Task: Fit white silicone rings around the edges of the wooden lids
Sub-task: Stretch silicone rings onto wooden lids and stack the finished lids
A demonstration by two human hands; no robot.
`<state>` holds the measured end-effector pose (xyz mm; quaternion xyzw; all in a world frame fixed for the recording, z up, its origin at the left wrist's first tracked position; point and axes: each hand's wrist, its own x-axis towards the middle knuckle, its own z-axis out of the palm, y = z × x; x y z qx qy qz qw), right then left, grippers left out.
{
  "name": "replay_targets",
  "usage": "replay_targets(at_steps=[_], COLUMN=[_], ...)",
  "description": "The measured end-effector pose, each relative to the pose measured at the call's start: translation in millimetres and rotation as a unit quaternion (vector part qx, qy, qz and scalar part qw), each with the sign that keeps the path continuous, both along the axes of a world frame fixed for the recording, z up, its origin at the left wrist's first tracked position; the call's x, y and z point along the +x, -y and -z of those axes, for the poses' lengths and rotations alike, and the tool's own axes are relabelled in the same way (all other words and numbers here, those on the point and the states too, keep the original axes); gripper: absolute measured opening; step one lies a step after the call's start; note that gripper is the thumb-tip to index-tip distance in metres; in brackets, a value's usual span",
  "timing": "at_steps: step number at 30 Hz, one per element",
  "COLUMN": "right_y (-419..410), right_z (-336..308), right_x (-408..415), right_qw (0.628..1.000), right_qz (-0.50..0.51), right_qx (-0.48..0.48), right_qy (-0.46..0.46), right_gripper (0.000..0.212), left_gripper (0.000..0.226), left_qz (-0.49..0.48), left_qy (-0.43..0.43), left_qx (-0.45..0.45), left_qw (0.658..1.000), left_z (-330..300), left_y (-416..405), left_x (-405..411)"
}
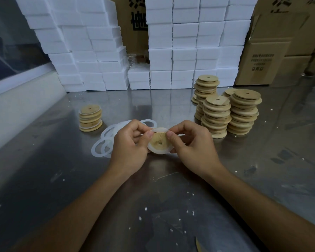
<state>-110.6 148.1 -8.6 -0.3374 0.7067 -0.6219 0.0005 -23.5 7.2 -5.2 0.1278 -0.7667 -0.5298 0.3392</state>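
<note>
Fingers of my left hand (129,142) and right hand (191,142) pinch a white silicone ring (157,151) around the wooden lid (159,141), held just above the steel table (171,188). Loose rings (102,149) lie left; I see ringed lids (90,118) beyond, bare lid stacks (225,113) right, foam boxes (171,51) behind.

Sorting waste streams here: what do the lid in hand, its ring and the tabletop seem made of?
Lid: pale unfinished wood, matte, faint grain. Ring: translucent white, flexible, probably silicone, bending under both thumbs. Tabletop: brushed metal, likely stainless steel, dull reflections and scuffs.
</note>
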Motion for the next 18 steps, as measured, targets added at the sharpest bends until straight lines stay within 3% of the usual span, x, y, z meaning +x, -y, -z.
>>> replay_targets(at_steps=[6,10,18], right_y=[-0.7,-1.9,-4.4], right_z=[0.7,1.3,0.2], right_x=[0.1,-0.2,-4.2], right_qw=[1.0,0.999,0.998], right_qz=[-0.006,0.006,0.009], right_qx=[0.002,0.003,0.034], right_qy=[0.014,-0.032,-0.056], right_gripper=[0.007,0.006,0.002], left_gripper=[0.022,0.026,0.022], left_qz=[-0.002,-0.005,0.0], left_qy=[-0.023,-0.051,-0.034], left_qx=[-0.018,-0.052,-0.083], left_qw=[1.0,0.997,0.996], left_z=[-1.1,-2.3,-2.3], left_y=[4.0,3.8,8.2], left_x=[-0.2,0.1,1.7])
